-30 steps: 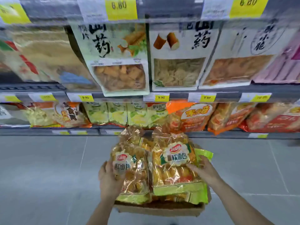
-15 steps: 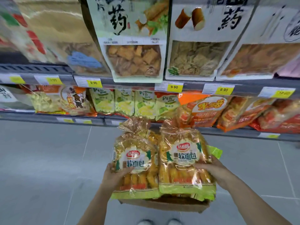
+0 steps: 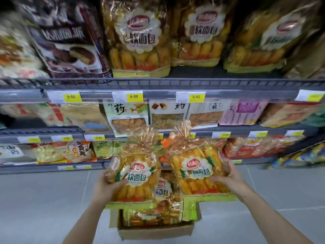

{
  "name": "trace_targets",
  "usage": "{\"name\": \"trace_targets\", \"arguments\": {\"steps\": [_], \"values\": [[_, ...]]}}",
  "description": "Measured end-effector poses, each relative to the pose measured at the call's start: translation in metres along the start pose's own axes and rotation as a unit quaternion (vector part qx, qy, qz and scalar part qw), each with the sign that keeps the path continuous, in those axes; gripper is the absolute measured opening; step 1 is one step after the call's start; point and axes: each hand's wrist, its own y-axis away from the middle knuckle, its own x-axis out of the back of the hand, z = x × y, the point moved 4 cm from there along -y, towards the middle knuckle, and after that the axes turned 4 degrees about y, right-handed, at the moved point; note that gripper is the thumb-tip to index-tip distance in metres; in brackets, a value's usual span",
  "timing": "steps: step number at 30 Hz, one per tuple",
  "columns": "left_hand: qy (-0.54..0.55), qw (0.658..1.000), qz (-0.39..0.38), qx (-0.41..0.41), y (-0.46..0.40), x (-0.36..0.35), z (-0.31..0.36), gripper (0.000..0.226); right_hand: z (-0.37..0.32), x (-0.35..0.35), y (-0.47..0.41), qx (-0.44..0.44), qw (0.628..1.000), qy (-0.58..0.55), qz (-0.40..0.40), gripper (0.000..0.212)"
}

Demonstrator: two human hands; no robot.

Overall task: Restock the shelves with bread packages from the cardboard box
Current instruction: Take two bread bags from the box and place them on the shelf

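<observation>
A tall run of store shelving fills the view, and its top visible tier already carries upright soft-bread bags of the same brand as those in hand, with a dark gap between the second and third bag where more could stand. Below, on the grey floor, an open cardboard box holds further bread packages lying flat. Above the box, the person holds one package in each hand, both upright with their gathered, crinkled tops pointing at the shelves. The left package is gripped at its outer edge by the left hand, thumb across the front film and fingers hidden behind. The right package is clasped the same way by the right hand, thumb pressed over the label's lower edge. These bags look light, puffy and soft, with slick cellophane that would slide under a loose hold and rolls that would crush under a hard one; the sides near the flat bottom seam seem the soundest place to hold.
</observation>
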Motion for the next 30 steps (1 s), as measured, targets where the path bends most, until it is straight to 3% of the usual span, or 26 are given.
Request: {"name": "trace_targets", "arguments": {"steps": [4,6,8,10,15,17,20,23,30], "values": [[0.025,0.997,0.017,-0.071,0.029,0.004,0.065,0.087,-0.047,0.039,0.026,0.051,0.998,0.031,0.019,0.09],[0.033,0.995,0.022,-0.091,0.046,0.004,0.093,0.095,-0.074,0.061,0.04,0.083,0.995,0.05,0.03,0.082],[0.046,0.992,0.021,-0.116,0.065,0.005,0.12,0.079,-0.106,0.08,0.057,0.119,0.992,0.044,0.019,0.062],[0.052,0.987,0.033,-0.149,0.083,0.007,0.15,0.066,-0.141,0.098,0.069,0.165,0.985,0.036,0.017,0.059],[0.096,0.971,0.085,-0.2,0.099,0.026,0.204,0.082,-0.236,0.117,0.082,0.301,0.952,0.02,0.05,0.059],[0.109,0.967,0.088,-0.211,0.095,0.031,0.213,0.099,-0.263,0.108,0.079,0.359,0.932,0.032,0.043,0.058],[0.127,0.957,0.092,-0.245,0.081,0.033,0.217,0.099,-0.282,0.09,0.065,0.424,0.904,0.031,0.053,0.056],[0.193,0.948,0.073,-0.244,0.06,0.034,0.211,0.115,-0.289,0.077,0.051,0.457,0.886,-0.001,0.075,0.052],[0.256,0.932,0.041,-0.253,0.043,0.027,0.202,0.108,-0.286,0.061,0.049,0.536,0.835,0.009,0.122,0.047]]}}
